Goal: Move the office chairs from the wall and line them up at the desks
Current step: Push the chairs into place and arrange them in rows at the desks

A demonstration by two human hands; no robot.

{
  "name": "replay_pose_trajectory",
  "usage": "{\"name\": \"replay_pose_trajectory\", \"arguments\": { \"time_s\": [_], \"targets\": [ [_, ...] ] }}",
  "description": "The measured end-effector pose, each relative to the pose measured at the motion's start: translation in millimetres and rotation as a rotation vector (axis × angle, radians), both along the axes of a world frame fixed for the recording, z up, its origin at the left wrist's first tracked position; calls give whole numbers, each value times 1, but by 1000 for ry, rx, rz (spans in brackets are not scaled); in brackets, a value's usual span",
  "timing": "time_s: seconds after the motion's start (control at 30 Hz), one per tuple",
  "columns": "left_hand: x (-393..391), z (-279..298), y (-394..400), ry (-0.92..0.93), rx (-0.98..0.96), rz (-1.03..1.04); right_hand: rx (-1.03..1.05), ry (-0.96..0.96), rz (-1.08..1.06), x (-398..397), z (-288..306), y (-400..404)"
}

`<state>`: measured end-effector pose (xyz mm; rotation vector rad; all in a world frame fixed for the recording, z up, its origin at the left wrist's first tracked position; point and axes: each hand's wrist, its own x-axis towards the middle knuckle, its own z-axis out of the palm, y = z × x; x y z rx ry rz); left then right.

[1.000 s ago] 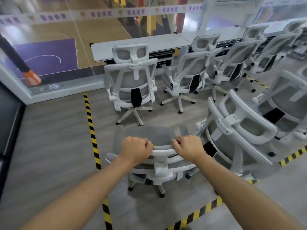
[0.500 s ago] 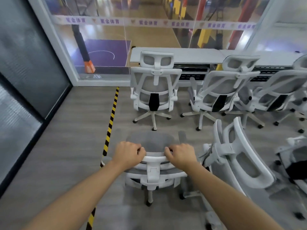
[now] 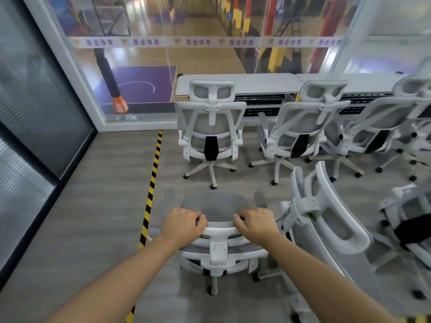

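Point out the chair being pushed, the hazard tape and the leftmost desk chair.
pushed chair (image 3: 215, 207): head view, grey seat.
hazard tape (image 3: 152, 177): head view, mid-stripe on floor.
leftmost desk chair (image 3: 211, 127): head view, mesh backrest.

Our fingertips curl under the held chair's (image 3: 218, 238) top rail, so we can't see them. Its base is mostly hidden beneath the seat. At 3 o'clock, the far chairs (image 3: 417, 127) blur and get cropped by the edge.
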<state>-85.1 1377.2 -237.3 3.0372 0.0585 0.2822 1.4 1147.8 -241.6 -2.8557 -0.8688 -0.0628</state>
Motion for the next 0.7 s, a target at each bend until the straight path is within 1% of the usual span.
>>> {"name": "replay_pose_trajectory", "arguments": {
  "time_s": [0.17,0.37,0.7],
  "targets": [
    [-4,3,-6,-28,1,11,23,13,13,-1,-3,-3],
    [-17,-1,-5,-4,0,38,37,6,41,-8,-5,-2],
    [-16,-5,-13,29,-1,63,50,15,69,0,-6,-9]
  ]
}}
